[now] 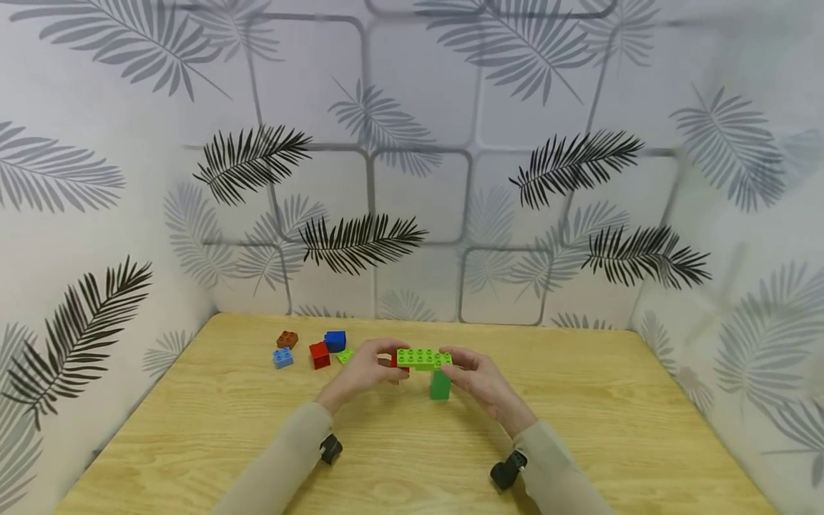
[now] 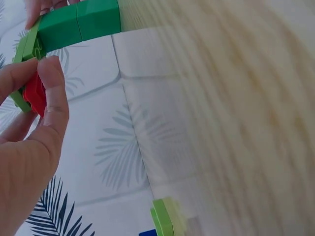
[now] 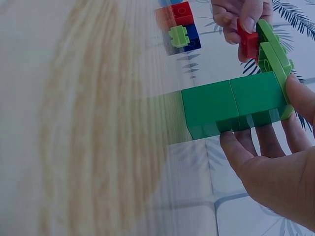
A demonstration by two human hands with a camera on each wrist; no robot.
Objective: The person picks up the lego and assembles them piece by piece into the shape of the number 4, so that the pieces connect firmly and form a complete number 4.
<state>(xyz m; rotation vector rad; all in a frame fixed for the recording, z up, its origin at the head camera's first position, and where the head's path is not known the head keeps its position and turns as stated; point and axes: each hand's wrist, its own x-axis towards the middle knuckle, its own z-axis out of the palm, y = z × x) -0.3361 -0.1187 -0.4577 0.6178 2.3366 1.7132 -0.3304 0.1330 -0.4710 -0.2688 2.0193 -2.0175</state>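
Note:
A long light green building plate (image 1: 421, 357) lies level on a stack of two dark green bricks (image 3: 231, 104), which stands on the table. Under the plate's left end a red brick (image 3: 249, 42) is pinched between the thumb and fingers of my left hand (image 1: 367, 368). A shorter light green piece (image 2: 33, 43) sits under the plate, between the red brick and the dark green stack. My right hand (image 1: 484, 383) grips the plate's right end, its thumb at the plate and its other fingers behind the dark green bricks.
Loose bricks lie left of my left hand on the wooden table (image 1: 212, 422): a brown one (image 1: 287, 340), a light blue one (image 1: 282, 357), a red one (image 1: 320, 355), a dark blue one (image 1: 335, 341) and a light green piece (image 1: 345, 355). Patterned walls surround the table.

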